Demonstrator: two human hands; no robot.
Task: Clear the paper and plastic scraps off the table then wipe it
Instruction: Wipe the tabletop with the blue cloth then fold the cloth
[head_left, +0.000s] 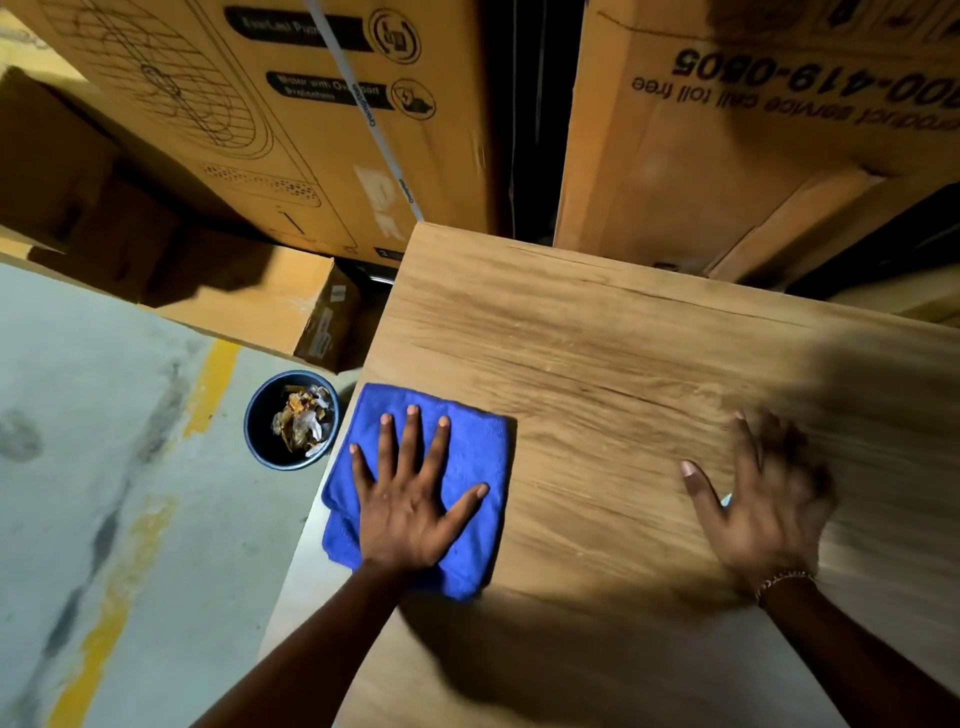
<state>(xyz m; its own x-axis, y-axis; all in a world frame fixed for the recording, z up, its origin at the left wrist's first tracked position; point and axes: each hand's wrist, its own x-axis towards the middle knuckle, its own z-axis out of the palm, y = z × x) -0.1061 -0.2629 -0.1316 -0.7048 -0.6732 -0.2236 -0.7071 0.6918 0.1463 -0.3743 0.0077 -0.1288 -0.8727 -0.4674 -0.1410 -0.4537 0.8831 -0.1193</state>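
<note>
Left hand (410, 514) presses cloth (478, 452) near scrap-filled bin (258, 434); right hand (769, 512) seemingly flat.

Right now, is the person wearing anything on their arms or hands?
No sleeves or gloves show; both forearms are bare. The right hand has a thin gold-coloured chain bracelet at its wrist; the hand itself is blurred. The left hand shows no ring or band.

A single head-worn camera looks steeply down and a little forward from above the near edge of the wooden table (623, 338). It sits close over that surface, which fills the middle and right. The wide lens bends the cardboard boxes (311, 145) along the top and takes in the concrete floor (93, 415) and a bin (258, 434) at left.
</note>
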